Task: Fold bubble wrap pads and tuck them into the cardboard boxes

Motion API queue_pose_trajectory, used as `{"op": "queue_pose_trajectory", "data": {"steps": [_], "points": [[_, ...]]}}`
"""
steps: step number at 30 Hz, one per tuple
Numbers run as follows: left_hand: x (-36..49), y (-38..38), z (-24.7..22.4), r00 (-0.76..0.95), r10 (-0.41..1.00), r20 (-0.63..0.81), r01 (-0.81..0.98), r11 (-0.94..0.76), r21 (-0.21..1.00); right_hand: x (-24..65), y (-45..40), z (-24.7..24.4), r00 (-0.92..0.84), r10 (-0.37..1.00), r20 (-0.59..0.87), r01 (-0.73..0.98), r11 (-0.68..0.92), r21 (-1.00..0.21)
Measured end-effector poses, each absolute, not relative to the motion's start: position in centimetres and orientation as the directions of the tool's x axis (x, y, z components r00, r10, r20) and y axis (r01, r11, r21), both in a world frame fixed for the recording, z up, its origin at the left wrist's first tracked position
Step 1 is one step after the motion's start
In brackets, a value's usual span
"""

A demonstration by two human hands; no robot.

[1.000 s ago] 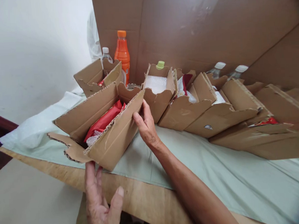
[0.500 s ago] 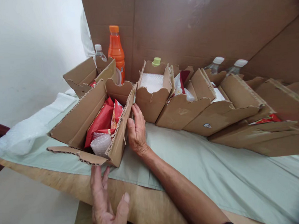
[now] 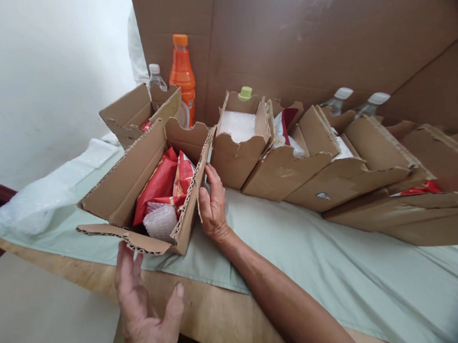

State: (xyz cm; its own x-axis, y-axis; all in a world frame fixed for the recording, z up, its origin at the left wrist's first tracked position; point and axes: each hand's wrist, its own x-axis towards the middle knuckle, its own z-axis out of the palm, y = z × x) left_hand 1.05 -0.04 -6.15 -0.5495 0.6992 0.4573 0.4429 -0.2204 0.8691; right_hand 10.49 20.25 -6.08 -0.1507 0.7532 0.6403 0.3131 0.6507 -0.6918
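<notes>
Steadying the open cardboard box (image 3: 123,183) on the pale green cloth (image 3: 264,236), near the wooden table edge (image 3: 217,296), with the right hand (image 3: 215,213) set against the outside of its right wall. Bracing rather than gripping, by the look of it: fingers extended, thumb beside them, not visibly wrapped round the cardboard. Holding the left hand (image 3: 147,321) wide, thumb well apart from the fingers, fingertips right by the lowered near flap (image 3: 144,242); impossible to tell whether touching it or just below.

Inside the box, red packets (image 3: 157,181) lying toward the far end and a bubble-wrapped bundle (image 3: 160,220) at the near end. Behind it, a smaller open box (image 3: 126,113) and an upright orange bottle (image 3: 182,73); to the right, a row of packed boxes (image 3: 234,163).

Judging by the spread left hand and the lowered flap, positioning the box seems the step in hand. Calls next for firm support at both wall and flap end, without crushing the torn cardboard edge or tipping the loose contents.
</notes>
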Motion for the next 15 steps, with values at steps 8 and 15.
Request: {"op": "queue_pose_trajectory", "data": {"steps": [8, 15], "points": [[-0.4, 3.3, -6.3, -0.582, 0.680, 0.447, 0.495, -0.140, 0.858, 10.5, 20.3, -6.6, -0.138, 0.742, 0.656, 0.285, 0.664, -0.691], [-0.2, 4.2, -6.7, -0.627, 0.654, 0.423, 0.469, -0.116, 0.875, 10.7, 20.3, -6.6, -0.162, 0.775, 0.611, 0.295, 0.629, -0.719]]}}
